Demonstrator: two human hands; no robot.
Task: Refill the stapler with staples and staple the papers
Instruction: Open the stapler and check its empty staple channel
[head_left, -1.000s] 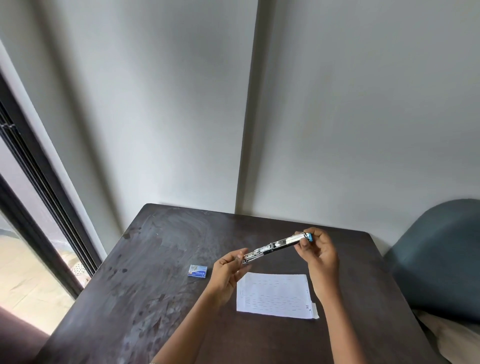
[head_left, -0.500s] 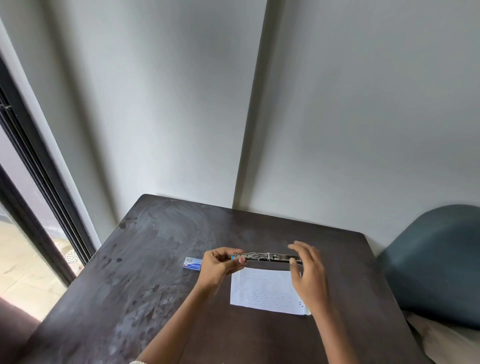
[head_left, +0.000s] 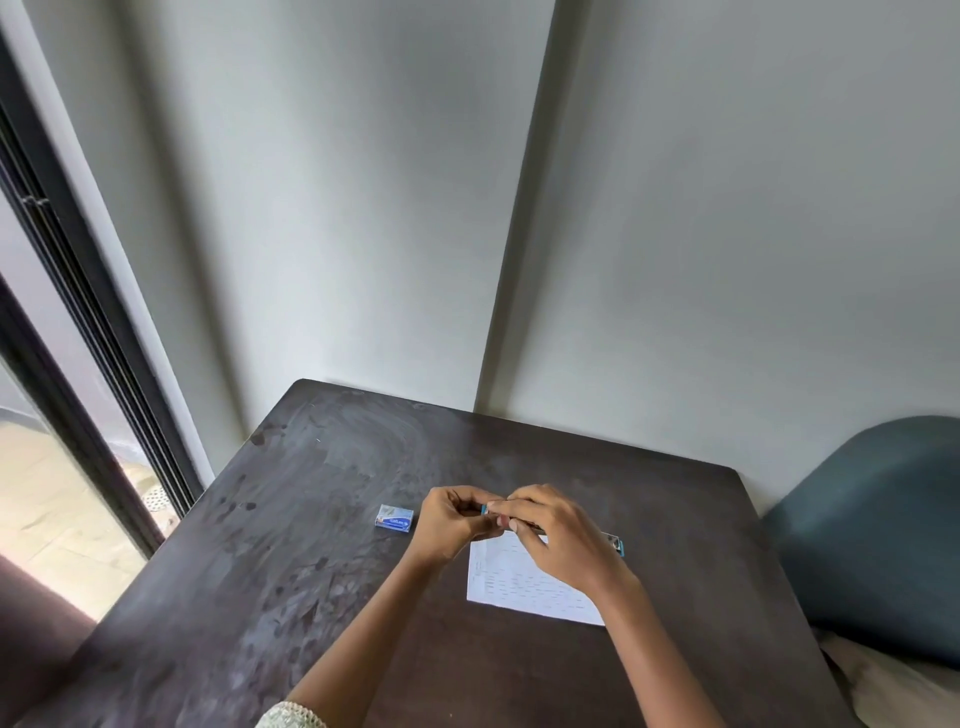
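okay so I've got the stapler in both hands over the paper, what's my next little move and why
Probably reach your left hand to the staple box lying closed just beside it. Both hands, the right hand too, grip the stapler, and no staples are out yet.

Wide bare table (head_left: 291, 571) at lower left of the frame, open for a hand all the way to the near edge. One small box (head_left: 395, 518) sits left of centre, just beside the left hand (head_left: 453, 519). Both hands crowd the middle, the right hand (head_left: 558, 540) over the paper (head_left: 519, 587). Far strip of table under the wall (head_left: 675, 260) lies open. A chair (head_left: 883, 530) blocks the right edge; a window frame (head_left: 78, 338) hems in the left.
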